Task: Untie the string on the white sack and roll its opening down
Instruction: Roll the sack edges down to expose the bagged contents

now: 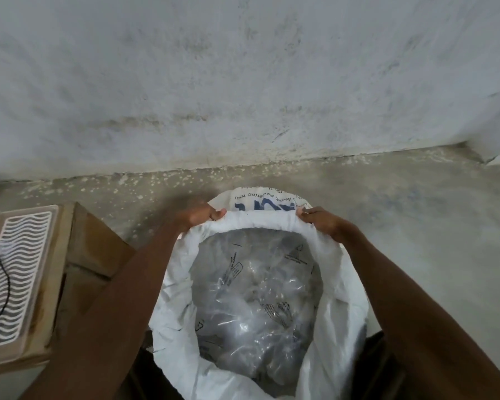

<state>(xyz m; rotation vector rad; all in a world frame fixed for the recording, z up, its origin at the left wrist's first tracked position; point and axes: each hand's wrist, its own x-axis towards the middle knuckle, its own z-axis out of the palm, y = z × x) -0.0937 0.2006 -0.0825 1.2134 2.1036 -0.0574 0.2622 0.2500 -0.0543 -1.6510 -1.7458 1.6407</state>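
Note:
The white sack (pixel 341 295) stands on the floor in front of me with its mouth wide open. Its rim is turned outward into a thick roll at the far side, where blue print shows on the outside. My left hand (pixel 198 216) grips the rolled rim at the far left. My right hand (pixel 321 219) grips the same roll at the far right. Clear plastic bags (pixel 257 298) with printed marks fill the inside. A dark string (pixel 5 280) lies apart from the sack, on the white tray to the left.
A cardboard box (pixel 78 272) stands on the left, close to my left forearm, with a white wavy-slotted tray (pixel 26 241) on top. A stained wall (pixel 243 82) rises just behind the sack. Bare concrete floor (pixel 430 212) spreads to the right.

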